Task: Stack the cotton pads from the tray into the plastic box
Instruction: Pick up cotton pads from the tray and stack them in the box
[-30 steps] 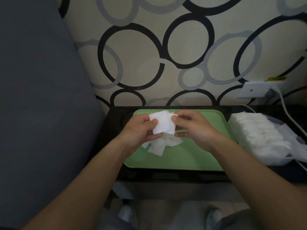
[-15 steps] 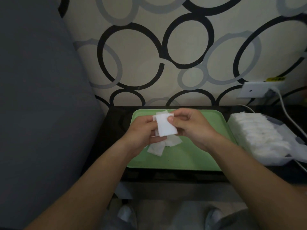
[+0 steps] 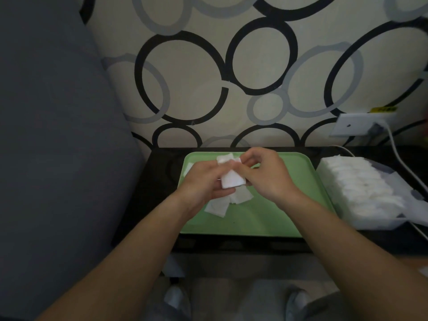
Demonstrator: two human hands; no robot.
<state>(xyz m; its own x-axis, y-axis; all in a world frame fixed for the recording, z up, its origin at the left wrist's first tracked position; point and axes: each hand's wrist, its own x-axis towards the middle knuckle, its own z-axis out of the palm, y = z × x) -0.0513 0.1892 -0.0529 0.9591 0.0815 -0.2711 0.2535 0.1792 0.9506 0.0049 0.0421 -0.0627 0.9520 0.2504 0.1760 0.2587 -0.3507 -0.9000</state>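
Circle-patterned wall behind dark table (image 3: 150,195). Mid-frame, left hand (image 3: 203,181) and right hand (image 3: 266,174) pinch a small pad stack (image 3: 231,179) above green tray (image 3: 266,218), likely squaring it; loose pads (image 3: 228,202) below. Plastic box (image 3: 361,193), right, nearly full.

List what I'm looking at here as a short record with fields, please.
setting: dark table against a circle-patterned wall
tray: green tray, a few loose cotton pads lying on it
left hand: holds a small stack of pads
right hand: fingers pinch the same stack
plastic box: right of the tray, already holding rows of pads
stage: stack held over the tray, not yet in the box
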